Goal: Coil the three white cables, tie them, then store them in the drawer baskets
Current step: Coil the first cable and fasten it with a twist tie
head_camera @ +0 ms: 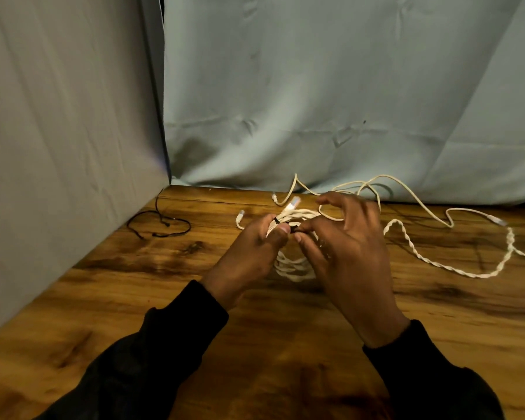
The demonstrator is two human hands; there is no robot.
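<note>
Pale blue-grey cloth is hung behind and to the left of a wood-grain tabletop, on which everything lies. Two loose white cables are sprawled across the far right, one of them twisted along its length, both yet uncoiled. A thin black cord is seen near the far left corner, well apart from them. No drawer baskets are in view.

At the centre, a coiled white cable is held just above the tabletop between both hands. The left hand is clamped on the top of the bundle, thumb pressed over the gathered loops. The right hand is brought close against it, thumb and forefinger pinching a small black tie at the wrap point; its other fingers are spread loosely.

The cable is judged light, soft and springy, likely to unwind if released. Hold is best taken where the loops cross, near the tie, with the connector ends kept free.
</note>
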